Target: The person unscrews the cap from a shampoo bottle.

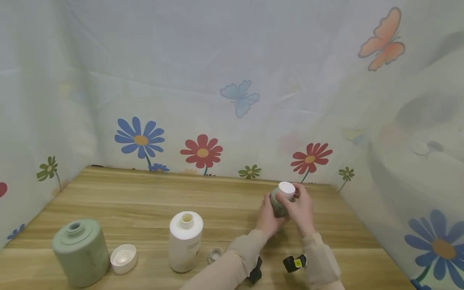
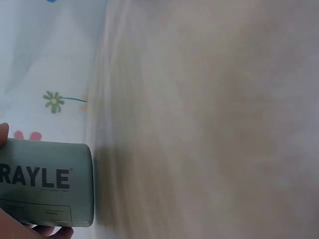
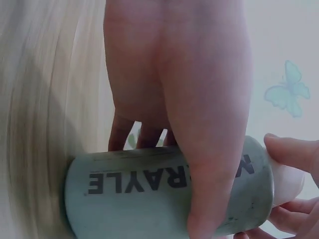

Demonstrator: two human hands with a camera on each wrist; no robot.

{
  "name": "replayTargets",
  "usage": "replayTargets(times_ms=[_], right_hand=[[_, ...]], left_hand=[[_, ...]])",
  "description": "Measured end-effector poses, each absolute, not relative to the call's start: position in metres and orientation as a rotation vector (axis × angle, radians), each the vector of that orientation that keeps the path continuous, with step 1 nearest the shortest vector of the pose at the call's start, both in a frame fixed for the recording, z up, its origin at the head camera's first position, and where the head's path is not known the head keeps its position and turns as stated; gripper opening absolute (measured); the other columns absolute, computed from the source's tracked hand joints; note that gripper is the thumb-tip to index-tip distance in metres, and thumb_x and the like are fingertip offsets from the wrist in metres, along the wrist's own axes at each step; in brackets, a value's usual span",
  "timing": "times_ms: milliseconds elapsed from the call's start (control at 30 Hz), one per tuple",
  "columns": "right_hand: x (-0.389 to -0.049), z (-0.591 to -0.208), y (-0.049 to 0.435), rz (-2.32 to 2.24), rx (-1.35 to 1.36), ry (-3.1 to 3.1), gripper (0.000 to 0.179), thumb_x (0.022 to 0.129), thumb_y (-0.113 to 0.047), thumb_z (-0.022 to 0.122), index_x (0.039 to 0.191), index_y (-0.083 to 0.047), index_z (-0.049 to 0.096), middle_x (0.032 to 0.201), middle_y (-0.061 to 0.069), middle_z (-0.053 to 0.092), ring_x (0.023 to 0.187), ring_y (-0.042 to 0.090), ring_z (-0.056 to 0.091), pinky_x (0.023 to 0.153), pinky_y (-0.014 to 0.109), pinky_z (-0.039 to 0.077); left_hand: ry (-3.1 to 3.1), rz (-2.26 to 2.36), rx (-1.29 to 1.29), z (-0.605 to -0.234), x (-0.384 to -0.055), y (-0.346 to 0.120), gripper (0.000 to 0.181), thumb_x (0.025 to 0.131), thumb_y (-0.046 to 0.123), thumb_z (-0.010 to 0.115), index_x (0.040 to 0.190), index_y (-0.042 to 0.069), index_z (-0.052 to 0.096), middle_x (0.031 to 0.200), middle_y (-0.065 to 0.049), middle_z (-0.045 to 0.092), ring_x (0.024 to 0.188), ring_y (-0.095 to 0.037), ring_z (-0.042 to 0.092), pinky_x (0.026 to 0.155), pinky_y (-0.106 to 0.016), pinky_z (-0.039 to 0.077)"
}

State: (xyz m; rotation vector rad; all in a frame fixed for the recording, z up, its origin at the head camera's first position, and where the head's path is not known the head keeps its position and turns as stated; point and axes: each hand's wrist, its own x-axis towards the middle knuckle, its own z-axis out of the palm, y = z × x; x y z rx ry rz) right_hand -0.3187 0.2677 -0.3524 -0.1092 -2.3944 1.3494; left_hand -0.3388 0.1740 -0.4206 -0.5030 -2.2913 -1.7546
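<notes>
A small green bottle (image 1: 278,206) with dark lettering is held up above the table at the right in the head view. My left hand (image 1: 269,217) grips its body, with the thumb across the lettering in the right wrist view. A white cap (image 1: 286,188) sits at the bottle's top. My right hand (image 1: 302,206) pinches this cap between thumb and fingers. In the right wrist view, the right-hand fingers (image 3: 294,154) close around the white cap at the right edge. The left wrist view shows only the bottle's lower part (image 2: 45,181) and a few fingertips.
At the left of the wooden table (image 1: 145,193) stands a large green bottle (image 1: 81,253) with an uncapped neck. Beside it lies a white cap (image 1: 124,259). A white bottle (image 1: 185,241), also uncapped, stands near a small round cap (image 1: 215,255). A flowered curtain (image 1: 174,100) surrounds the table.
</notes>
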Motion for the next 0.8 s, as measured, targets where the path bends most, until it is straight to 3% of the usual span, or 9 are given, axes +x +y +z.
replayTargets(times_ms=[300,433,600,800], right_hand=[[-0.293,-0.328,0.263,1.158,-0.018,-2.454,0.06,0.081,-0.029,0.077,0.126,-0.001,0.05,0.123,0.022,0.06,0.114,0.036,0.057,0.094,0.052,0.048],[-0.278,-0.311,0.259,0.994,0.033,-2.539,0.059,0.08,-0.036,0.077,0.124,-0.005,0.053,0.115,0.019,0.066,0.102,0.03,0.063,0.082,0.043,0.052],[-0.255,-0.292,0.247,0.718,0.2,-2.602,0.055,0.079,-0.036,0.078,0.119,-0.004,0.058,0.099,0.014,0.071,0.079,0.02,0.064,0.066,0.031,0.048],[-0.227,-0.277,0.236,0.589,0.381,-2.622,0.041,0.077,-0.039,0.079,0.106,-0.012,0.067,0.084,0.001,0.07,0.065,0.008,0.054,0.056,0.023,0.041]], left_hand=[[-2.353,-1.791,-0.526,-0.393,-0.312,0.156,0.076,0.076,0.022,0.08,0.137,0.005,0.037,0.131,-0.014,0.055,0.122,-0.029,0.055,0.105,-0.044,0.043],[-2.384,-1.776,-0.575,-0.379,-0.297,0.142,0.074,0.077,0.023,0.08,0.136,0.007,0.037,0.132,-0.011,0.055,0.121,-0.027,0.055,0.103,-0.044,0.045],[-2.408,-1.803,-0.675,-0.368,-0.274,0.115,0.073,0.078,0.026,0.08,0.136,0.014,0.038,0.132,-0.004,0.055,0.119,-0.022,0.056,0.1,-0.042,0.046],[-2.469,-1.735,-0.779,-0.366,-0.245,0.082,0.075,0.075,0.034,0.082,0.137,0.02,0.042,0.124,0.002,0.06,0.107,-0.011,0.058,0.091,-0.031,0.048]])
